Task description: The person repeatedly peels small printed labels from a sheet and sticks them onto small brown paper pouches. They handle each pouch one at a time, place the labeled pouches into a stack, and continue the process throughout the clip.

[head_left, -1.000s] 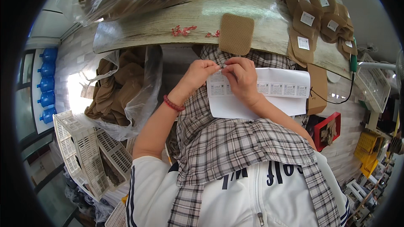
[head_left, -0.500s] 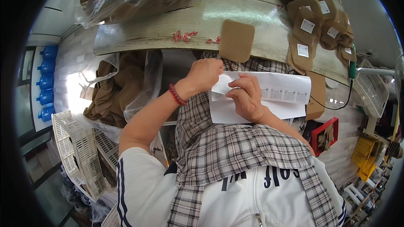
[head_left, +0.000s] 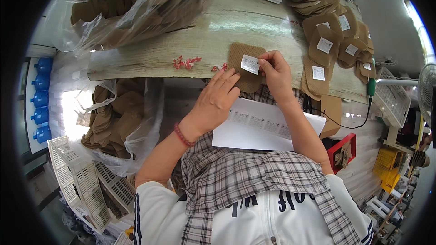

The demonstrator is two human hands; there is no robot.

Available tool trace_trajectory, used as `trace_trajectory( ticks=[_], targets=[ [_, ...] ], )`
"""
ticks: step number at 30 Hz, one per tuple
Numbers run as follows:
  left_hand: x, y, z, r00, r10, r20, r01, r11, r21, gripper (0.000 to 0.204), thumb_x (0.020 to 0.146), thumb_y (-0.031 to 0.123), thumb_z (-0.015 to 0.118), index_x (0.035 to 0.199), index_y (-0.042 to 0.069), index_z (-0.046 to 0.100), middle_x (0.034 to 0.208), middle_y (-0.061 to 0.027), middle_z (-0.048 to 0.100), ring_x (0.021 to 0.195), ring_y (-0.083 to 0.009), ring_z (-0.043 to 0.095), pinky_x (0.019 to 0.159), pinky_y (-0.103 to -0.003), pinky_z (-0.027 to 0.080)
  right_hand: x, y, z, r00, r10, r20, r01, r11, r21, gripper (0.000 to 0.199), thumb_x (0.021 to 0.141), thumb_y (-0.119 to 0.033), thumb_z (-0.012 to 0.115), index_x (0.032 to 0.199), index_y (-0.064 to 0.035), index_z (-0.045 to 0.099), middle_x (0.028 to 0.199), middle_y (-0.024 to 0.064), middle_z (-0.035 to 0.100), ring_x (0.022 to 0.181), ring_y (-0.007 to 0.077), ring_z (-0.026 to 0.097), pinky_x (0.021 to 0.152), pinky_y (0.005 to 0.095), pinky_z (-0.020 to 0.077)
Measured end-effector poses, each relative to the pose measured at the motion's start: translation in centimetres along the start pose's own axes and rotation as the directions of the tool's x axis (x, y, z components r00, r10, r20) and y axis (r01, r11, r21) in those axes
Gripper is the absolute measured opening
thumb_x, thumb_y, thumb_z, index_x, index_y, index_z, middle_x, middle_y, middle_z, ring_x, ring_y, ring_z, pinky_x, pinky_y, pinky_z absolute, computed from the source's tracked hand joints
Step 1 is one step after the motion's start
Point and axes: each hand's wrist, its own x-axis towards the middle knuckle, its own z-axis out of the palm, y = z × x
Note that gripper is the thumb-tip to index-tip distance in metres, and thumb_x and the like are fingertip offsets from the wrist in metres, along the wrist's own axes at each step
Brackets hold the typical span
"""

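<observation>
A brown textured pad (head_left: 248, 81) lies at the front edge of the wood-look table. My right hand (head_left: 277, 75) pinches the right edge of a small white printed label (head_left: 249, 64), which lies against the pad's face. With fingers stretched out, my left hand (head_left: 219, 96) touches the pad's left side and holds nothing. The sheet of labels (head_left: 261, 124) rests on my lap below both hands, partly covered by my right forearm.
Labelled brown pads (head_left: 323, 45) are piled at the table's right. A clear plastic bag (head_left: 150, 31) of brown pieces stands at the far left. Small red-and-white scraps (head_left: 186, 62) lie near the table edge. A red box (head_left: 343, 153) is at the right, and white crates (head_left: 81, 177) at the left.
Both hands have moved from the label sheet up to the pad. A label, now in my right fingers, is on the pad. My left hand has opened out beside it.
</observation>
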Motion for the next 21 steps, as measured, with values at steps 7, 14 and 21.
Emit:
trace_trajectory(
  ticks=[7, 14, 21],
  targets=[
    [-0.1, -0.4, 0.3, 0.999, -0.035, -0.019, 0.034, 0.998, -0.055, 0.009, 0.082, -0.003, 0.054, 0.09, -0.005, 0.058, 0.131, -0.0221, 0.056, 0.132, -0.0396, 0.048, 0.114, -0.051, 0.037, 0.7, -0.4, 0.6, 0.996, 0.084, 0.009, -0.081, 0.977, -0.196, 0.005, 0.092, -0.006, 0.065, 0.094, -0.0019, 0.063, 0.077, 0.0049, 0.066, 0.069, 0.0133, 0.062, 0.066, 0.0283, 0.0502],
    [0.0, -0.4, 0.2, 0.999, -0.033, -0.025, 0.032, 0.998, -0.061, 0.013, 0.082, -0.002, 0.051, 0.092, -0.004, 0.059, 0.129, -0.0234, 0.057, 0.131, -0.0391, 0.049, 0.116, -0.05, 0.035, 0.9, 0.7, 0.8, 1.0, 0.012, -0.025, -0.019, 0.95, -0.31, 0.007, 0.09, -0.009, 0.067, 0.094, -0.0036, 0.064, 0.081, 0.0097, 0.07, 0.073, 0.0229, 0.067, 0.069, 0.0355, 0.0515],
    [-0.2, -0.3, 0.4, 0.999, -0.048, -0.009, 0.048, 0.997, -0.065, 0.012, 0.082, -0.003, 0.051, 0.091, -0.004, 0.058, 0.131, -0.0235, 0.055, 0.132, -0.0387, 0.048, 0.116, -0.05, 0.034, 0.6, 0.5, 1.2, 0.998, -0.044, -0.044, 0.024, 0.923, -0.385, 0.007, 0.089, -0.009, 0.067, 0.093, -0.0048, 0.063, 0.084, 0.0111, 0.07, 0.076, 0.0298, 0.067, 0.071, 0.0393, 0.0512]
  ],
)
